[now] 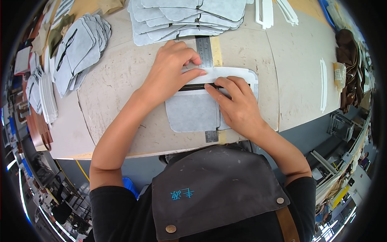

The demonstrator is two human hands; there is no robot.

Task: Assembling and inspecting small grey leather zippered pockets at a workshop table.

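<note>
A pale grey-blue fabric-like panel [191,113] with rounded corners lies flat before me. A dark slot or strip [191,87] crosses its upper part, and a white band [231,73] runs along its far edge. My left hand [173,66] is over the far left part of the panel. Its thumb touches the white band, apart from the bent index finger, with nothing visible between them. My right hand [240,101] rests on the panel's right side. Two of its fingertips are apart on the dark strip; its other fingers are partly hidden.
A metal ruler [204,52] and a yellowish tape strip [217,51] run beneath the panel. Stacked similar panels [187,18] lie at the back, with more panels [76,48] at the left. White strips [323,84] and brown material [350,68] lie at the right.
</note>
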